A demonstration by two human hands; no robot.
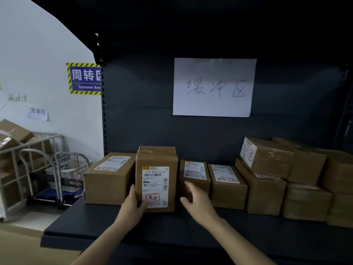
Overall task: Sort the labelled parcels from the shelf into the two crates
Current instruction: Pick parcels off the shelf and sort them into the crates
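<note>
An upright brown parcel [155, 165] with a white label and a red-circled mark stands at the front of the dark shelf [172, 232]. My left hand [133, 203] grips its lower left edge, thumb across the label. My right hand [196, 197] hovers open just right of the parcel, apparently not touching it. Further labelled parcels lie on the shelf: a wide one [109, 178] to the left, two smaller ones [194, 175] [227, 186] to the right, and a stack [286, 176] at far right. No crate is in view.
A paper sign [214, 87] with handwriting hangs on the shelf's back panel. Left of the shelf stand metal trolleys [57, 180] and a cage cart holding cardboard boxes [15, 142]. A blue wall sign [85, 78] reads "Turnover Area".
</note>
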